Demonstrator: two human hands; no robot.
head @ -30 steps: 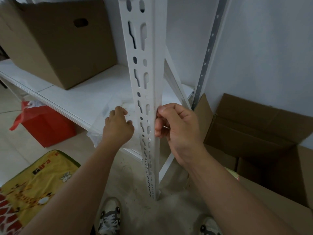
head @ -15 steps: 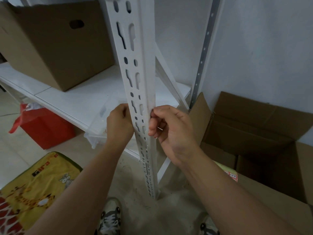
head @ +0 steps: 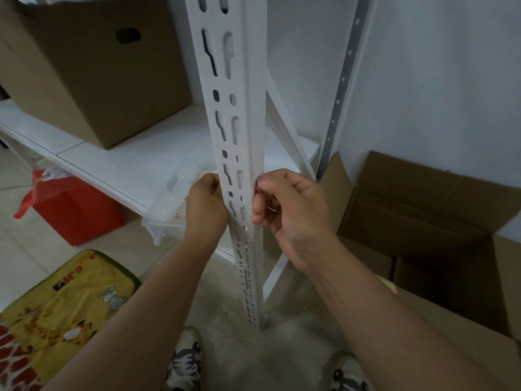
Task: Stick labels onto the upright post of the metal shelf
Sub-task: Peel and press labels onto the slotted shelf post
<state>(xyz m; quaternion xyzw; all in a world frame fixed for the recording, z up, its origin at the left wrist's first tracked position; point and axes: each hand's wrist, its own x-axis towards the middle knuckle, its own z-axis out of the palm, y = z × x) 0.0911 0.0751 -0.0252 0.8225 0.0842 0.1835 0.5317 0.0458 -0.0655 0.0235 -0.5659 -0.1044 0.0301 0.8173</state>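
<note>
Left hand (head: pixel 207 206) moved in against post (head: pixel 239 136); both flank it.
Right hand (head: pixel 293 210) fingers curled, thumb pressing post edge; left grip hidden, can't tell.

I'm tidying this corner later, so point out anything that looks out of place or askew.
A clear plastic container sticks out past the front edge of the white shelf, beside the left hand, and could tip off. A red bag slumps on the floor below. Nothing on the upright post looks damaged.
</note>
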